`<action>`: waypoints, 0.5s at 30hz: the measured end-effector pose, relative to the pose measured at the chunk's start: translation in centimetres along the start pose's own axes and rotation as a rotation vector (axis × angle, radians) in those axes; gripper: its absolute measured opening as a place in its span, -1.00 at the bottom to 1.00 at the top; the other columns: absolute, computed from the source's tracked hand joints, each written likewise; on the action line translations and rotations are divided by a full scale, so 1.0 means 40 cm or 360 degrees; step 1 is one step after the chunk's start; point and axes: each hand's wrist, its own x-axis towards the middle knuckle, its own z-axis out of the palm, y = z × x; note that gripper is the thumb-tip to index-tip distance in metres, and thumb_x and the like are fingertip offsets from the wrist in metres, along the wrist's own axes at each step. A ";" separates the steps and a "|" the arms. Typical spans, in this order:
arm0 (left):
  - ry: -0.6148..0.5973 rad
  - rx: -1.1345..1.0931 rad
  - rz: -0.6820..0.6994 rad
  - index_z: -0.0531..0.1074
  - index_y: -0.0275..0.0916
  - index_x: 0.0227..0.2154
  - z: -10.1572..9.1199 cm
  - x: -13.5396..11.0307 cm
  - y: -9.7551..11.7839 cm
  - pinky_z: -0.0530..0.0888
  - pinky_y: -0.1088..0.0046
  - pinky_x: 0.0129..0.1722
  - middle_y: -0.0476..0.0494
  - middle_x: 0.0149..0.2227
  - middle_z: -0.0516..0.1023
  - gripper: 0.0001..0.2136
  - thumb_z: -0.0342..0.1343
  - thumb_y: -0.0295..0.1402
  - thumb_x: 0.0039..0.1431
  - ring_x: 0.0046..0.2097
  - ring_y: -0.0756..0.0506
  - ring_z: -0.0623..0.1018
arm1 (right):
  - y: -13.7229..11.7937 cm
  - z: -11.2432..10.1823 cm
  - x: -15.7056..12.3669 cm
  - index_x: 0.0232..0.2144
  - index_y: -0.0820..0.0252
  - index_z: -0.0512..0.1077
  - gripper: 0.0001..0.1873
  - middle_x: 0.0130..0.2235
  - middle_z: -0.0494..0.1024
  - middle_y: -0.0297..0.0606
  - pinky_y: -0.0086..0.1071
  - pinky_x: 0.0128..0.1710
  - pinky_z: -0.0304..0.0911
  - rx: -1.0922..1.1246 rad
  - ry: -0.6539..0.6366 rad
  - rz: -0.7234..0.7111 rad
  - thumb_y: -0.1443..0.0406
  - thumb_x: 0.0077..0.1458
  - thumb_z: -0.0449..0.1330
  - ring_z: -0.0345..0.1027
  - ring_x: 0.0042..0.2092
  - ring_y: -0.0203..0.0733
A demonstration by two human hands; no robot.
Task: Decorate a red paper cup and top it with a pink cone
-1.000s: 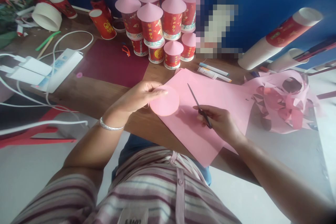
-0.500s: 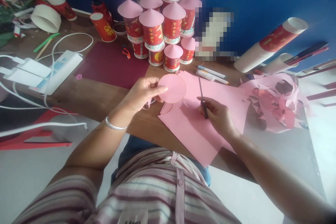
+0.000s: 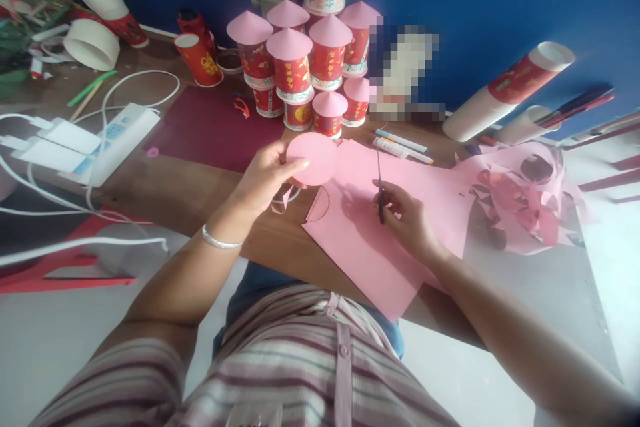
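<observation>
My left hand point(image 3: 273, 173) pinches a pink paper circle point(image 3: 313, 159) at its left edge, thumb on top. The circle is held up over the left corner of a pink paper sheet point(image 3: 380, 240), on which part of a drawn curve shows. In my right hand point(image 3: 404, 217) is a pair of scissors point(image 3: 381, 190), blades pointing away from me, above the middle of the sheet. The scissors and the circle are apart. Under my left hand, a round object with a pink scrap point(image 3: 287, 196) is mostly hidden.
Red paper cups with pink cone tops point(image 3: 289, 60) stand stacked at the back. Pink paper offcuts point(image 3: 530, 200) are heaped on the right, near tilted paper-cup tubes point(image 3: 505, 93). Markers point(image 3: 400, 147) lie behind the sheet. A power strip point(image 3: 115, 143) with white cables sits left.
The paper circle has moved a little left and turned with my left hand. My right hand has shifted slightly left with the scissors. The view has tilted slightly.
</observation>
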 end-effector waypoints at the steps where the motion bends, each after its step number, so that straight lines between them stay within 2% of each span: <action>1: 0.0039 0.0009 0.0008 0.48 -0.28 -0.18 -0.006 0.000 0.001 0.57 0.53 -0.49 -0.11 -0.28 0.60 -0.66 0.36 -0.24 0.01 -0.34 -0.05 0.60 | 0.002 -0.003 0.000 0.12 0.13 0.47 -0.50 -0.23 0.63 -0.23 -0.29 -0.27 0.43 -0.0039 0.0017 -0.0007 0.26 0.10 0.22 0.47 -0.27 -0.19; 5: 0.0109 0.0019 -0.0005 0.41 -0.26 -0.28 -0.023 0.006 -0.004 0.58 0.51 -0.50 -0.04 -0.37 0.55 -0.65 0.40 -0.24 -0.05 -0.42 0.00 0.55 | 0.006 -0.010 0.002 0.09 0.12 0.47 -0.52 -0.23 0.62 -0.24 -0.29 -0.29 0.42 -0.0119 0.0074 -0.0019 0.26 0.08 0.21 0.46 -0.29 -0.19; 10: 0.0097 0.0055 -0.0004 0.43 -0.28 -0.24 -0.021 0.011 -0.010 0.59 0.51 -0.49 -0.09 -0.32 0.60 -0.63 0.41 -0.24 -0.06 -0.39 -0.02 0.59 | 0.009 -0.015 0.014 0.07 0.13 0.47 -0.53 -0.23 0.62 -0.23 -0.26 -0.27 0.41 -0.0168 0.0092 -0.0037 0.26 0.08 0.20 0.46 -0.28 -0.17; 13: 0.0033 0.0047 0.0024 0.48 -0.31 -0.15 -0.006 0.013 0.001 0.62 0.50 -0.45 -0.16 -0.21 0.62 -0.57 0.42 -0.24 -0.06 -0.32 -0.06 0.62 | 0.007 -0.017 0.026 0.05 0.14 0.47 -0.54 -0.26 0.61 -0.24 -0.25 -0.26 0.41 -0.0051 0.0128 -0.0042 0.26 0.06 0.22 0.48 -0.27 -0.17; 15: -0.0063 0.0012 0.0028 0.50 -0.31 -0.09 0.013 0.017 0.019 0.63 0.50 -0.43 -0.18 -0.16 0.62 -0.54 0.42 -0.24 -0.04 -0.28 -0.07 0.62 | -0.002 -0.018 0.038 0.02 0.15 0.46 -0.55 -0.30 0.60 -0.28 -0.27 -0.31 0.39 0.0156 0.0165 0.0001 0.23 0.05 0.24 0.48 -0.28 -0.18</action>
